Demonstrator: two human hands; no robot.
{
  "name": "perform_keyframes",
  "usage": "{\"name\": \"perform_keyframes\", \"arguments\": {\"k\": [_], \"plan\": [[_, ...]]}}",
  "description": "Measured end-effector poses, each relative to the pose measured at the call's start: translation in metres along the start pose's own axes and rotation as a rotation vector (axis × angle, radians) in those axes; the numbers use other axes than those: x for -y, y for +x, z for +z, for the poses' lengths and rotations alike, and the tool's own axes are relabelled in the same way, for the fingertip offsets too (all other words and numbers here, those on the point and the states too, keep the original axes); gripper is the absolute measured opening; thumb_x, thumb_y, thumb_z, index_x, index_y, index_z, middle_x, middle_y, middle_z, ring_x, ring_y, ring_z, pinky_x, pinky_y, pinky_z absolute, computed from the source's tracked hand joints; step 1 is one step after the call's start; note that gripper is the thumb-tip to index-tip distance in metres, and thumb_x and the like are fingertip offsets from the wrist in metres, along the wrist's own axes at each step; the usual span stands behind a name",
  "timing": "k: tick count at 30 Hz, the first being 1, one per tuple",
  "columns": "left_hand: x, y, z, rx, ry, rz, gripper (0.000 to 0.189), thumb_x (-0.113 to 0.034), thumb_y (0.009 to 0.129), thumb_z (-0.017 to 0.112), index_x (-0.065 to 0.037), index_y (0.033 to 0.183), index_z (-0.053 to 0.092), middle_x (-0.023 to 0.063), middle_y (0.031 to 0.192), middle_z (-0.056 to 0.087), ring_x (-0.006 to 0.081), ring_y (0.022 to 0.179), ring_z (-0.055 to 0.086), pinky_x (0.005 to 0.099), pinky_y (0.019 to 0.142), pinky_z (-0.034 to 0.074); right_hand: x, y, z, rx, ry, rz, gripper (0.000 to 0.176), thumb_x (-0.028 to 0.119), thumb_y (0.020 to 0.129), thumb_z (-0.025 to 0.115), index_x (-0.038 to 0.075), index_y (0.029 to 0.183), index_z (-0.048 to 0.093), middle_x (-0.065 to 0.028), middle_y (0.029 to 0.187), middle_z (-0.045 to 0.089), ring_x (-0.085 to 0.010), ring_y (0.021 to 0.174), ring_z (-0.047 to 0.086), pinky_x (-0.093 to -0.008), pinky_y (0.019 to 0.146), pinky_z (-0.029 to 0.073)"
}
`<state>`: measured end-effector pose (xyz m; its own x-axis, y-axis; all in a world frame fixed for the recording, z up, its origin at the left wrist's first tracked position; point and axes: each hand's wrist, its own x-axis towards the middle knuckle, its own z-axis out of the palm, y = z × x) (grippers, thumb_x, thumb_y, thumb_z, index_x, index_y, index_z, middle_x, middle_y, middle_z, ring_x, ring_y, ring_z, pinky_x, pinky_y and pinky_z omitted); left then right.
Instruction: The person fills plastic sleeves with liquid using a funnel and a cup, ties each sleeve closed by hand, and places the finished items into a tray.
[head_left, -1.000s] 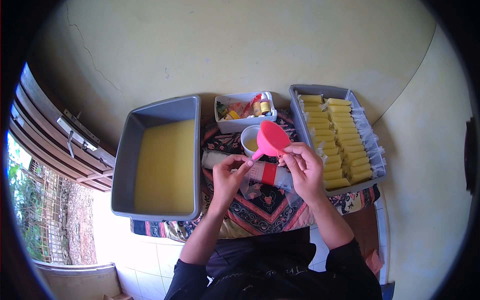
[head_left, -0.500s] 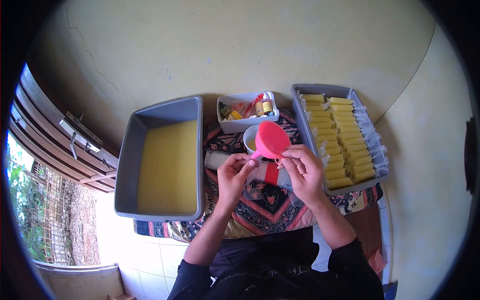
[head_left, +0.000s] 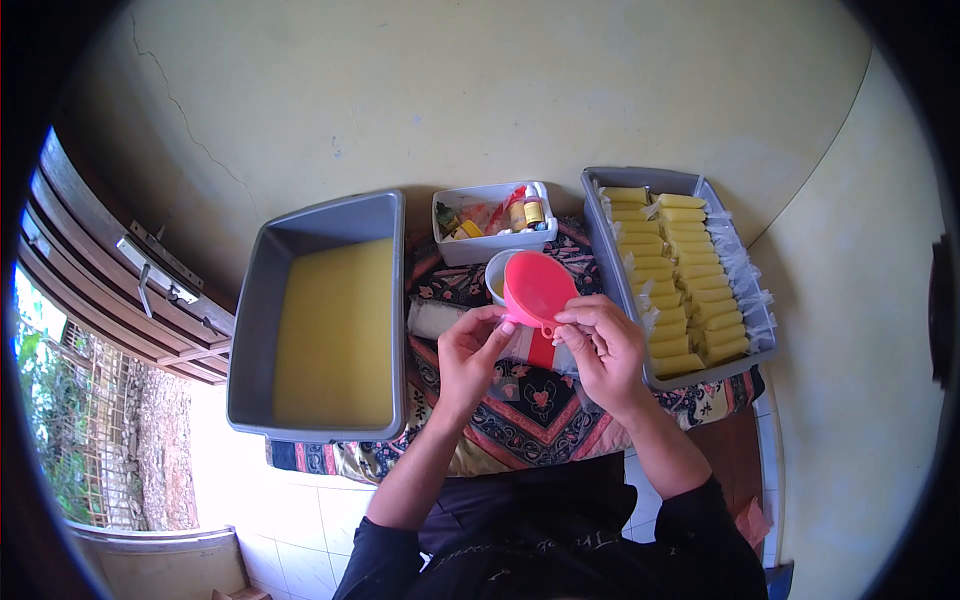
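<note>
So the red plastic funnel point(head_left: 538, 290) is up over the middle of the patterned cloth point(head_left: 540, 440), mouth tilted, with the left hand point(head_left: 472, 358) pinching it down by the spout and the right hand point(head_left: 610, 355) pinching the rim near its little loop. Both grips are pretty narrow.

Room-wise, the big grey tub of yellow liquid point(head_left: 335, 215) walls off the left, its near rim close to the cloth's near edge. The grey tray of filled yellow bags point(head_left: 665, 182) boxes in the right, and the white box of bottles point(head_left: 490, 250) is on the far side. The open bit is the near-middle cloth.

The funnel covers part of the white cup point(head_left: 497, 266), fingers hide most of the spout, and the clear plastic pack with a red band point(head_left: 541, 350) is half lost behind the hands. Can't tell if the funnel touches the cup.
</note>
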<state>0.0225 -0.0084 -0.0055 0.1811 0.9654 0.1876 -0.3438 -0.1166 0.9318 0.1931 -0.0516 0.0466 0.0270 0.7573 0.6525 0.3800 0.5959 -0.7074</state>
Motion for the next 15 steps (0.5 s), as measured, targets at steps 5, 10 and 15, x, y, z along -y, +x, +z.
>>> {"name": "perform_keyframes", "arguments": {"k": [5,10,15], "plan": [[-0.003,-0.002,0.002,0.064,-0.046,-0.013,0.023,-0.001,0.089,0.063,0.005,0.111,0.059,0.0074,0.101,0.065,0.0115,0.095,0.061,0.0244,0.083,0.049,0.000,-0.001,0.000,-0.010,0.023,0.018,0.010,-0.001,0.084,0.064,0.000,0.093,0.063,-0.0118,0.090,0.064,-0.0216,0.078,0.065,-0.0292,0.066,0.053],[-0.009,-0.004,0.008,0.063,-0.074,-0.015,0.025,-0.001,0.088,0.063,0.005,0.112,0.058,0.0080,0.103,0.065,0.0115,0.096,0.061,0.0248,0.082,0.050,0.003,0.003,-0.001,-0.001,-0.081,-0.101,0.011,-0.002,0.083,0.064,0.000,0.094,0.063,-0.0120,0.091,0.063,-0.0225,0.078,0.065,-0.0294,0.065,0.053],[-0.007,-0.005,0.000,0.101,-0.012,-0.064,0.024,-0.002,0.088,0.063,0.005,0.111,0.059,0.0090,0.101,0.066,0.0116,0.093,0.062,0.0249,0.081,0.051,0.007,0.012,0.004,0.040,-0.148,-0.241,0.013,-0.001,0.082,0.065,0.001,0.095,0.064,-0.0120,0.092,0.063,-0.0246,0.079,0.066,-0.0296,0.067,0.053]]}}
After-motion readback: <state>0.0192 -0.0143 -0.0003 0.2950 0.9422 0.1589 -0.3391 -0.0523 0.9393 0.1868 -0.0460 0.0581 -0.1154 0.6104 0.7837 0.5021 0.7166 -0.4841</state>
